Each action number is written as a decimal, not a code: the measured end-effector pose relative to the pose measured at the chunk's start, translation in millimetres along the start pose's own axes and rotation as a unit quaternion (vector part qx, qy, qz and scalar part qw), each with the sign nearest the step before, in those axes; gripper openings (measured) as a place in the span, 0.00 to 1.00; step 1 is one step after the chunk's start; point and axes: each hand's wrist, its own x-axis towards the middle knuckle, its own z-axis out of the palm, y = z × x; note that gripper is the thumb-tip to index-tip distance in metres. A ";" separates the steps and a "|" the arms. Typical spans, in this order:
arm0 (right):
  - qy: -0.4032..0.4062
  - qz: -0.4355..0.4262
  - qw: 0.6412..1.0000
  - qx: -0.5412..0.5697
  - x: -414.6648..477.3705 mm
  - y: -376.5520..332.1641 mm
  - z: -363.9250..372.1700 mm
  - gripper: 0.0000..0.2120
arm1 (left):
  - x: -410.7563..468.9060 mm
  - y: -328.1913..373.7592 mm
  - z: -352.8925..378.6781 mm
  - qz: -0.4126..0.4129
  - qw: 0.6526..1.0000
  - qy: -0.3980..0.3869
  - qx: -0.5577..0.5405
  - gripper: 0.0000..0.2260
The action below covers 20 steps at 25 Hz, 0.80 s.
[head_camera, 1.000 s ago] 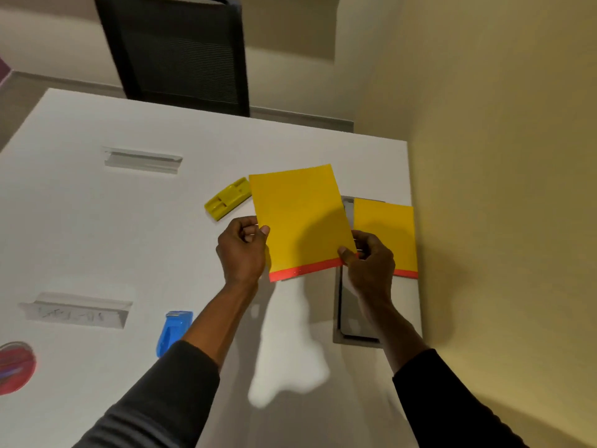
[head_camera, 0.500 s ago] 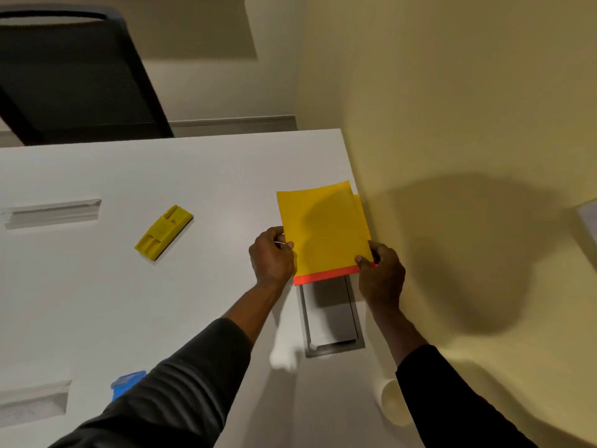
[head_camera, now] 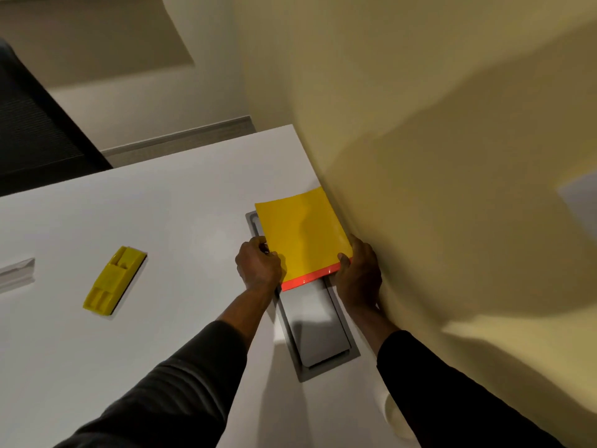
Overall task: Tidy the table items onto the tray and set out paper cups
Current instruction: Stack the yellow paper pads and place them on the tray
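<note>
At frame centre, the left hand (head_camera: 258, 266) and right hand (head_camera: 358, 276) pinch the glossy yellow folder with orange edge (head_camera: 300, 234) over the grey recessed tray (head_camera: 319, 337). Tidying is judged underway. Next: lower it flat, then release.

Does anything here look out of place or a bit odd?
The yellow folder, held by the left hand and right hand, sits askew over a grey hatch set in the table. A yellow plastic block lies loose at a slant.

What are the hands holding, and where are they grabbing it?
Both hands hold the yellow folder: the left hand on its left edge, the right hand at its near right corner, by the orange strip.
</note>
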 end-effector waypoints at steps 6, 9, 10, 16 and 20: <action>-0.006 0.006 1.000 0.001 6.5 -1.8 13.5 0.14 | 12.6 3.5 12.9 -0.021 1.000 0.001 0.021 0.19; -0.013 0.017 1.000 -0.011 8.4 0.2 20.4 0.15 | 15.1 6.4 20.4 -0.031 0.999 -0.003 0.025 0.18; -0.015 0.017 1.000 -0.015 6.9 0.1 21.1 0.16 | 14.0 7.3 20.8 -0.037 0.999 -0.002 0.022 0.18; -0.021 0.030 0.997 -0.065 -4.0 2.0 33.1 0.17 | 10.1 5.9 29.6 -0.036 0.998 -0.011 0.046 0.17; -0.056 0.015 0.992 -0.109 -6.1 8.3 37.6 0.20 | 8.3 5.5 32.6 -0.022 0.997 -0.032 0.064 0.14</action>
